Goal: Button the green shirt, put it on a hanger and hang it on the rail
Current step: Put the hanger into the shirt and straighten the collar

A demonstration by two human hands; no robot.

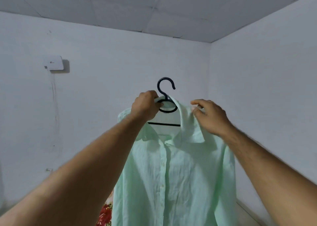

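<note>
The pale green shirt [173, 174] hangs in front of me on a dark hanger [166, 86], its front placket buttoned down the middle. The hanger's hook sticks up above the collar and its crossbar shows inside the neck opening. My left hand [145, 106] grips the hanger's neck together with the left side of the collar. My right hand [210, 116] pinches the right side of the collar near the shoulder. Both arms are raised. No rail is in view.
White walls meet in a corner behind the shirt, under a tiled ceiling. A small white box [53, 62] is fixed on the left wall with a cable running down. A red flowered fabric [105, 213] shows low, left of the shirt.
</note>
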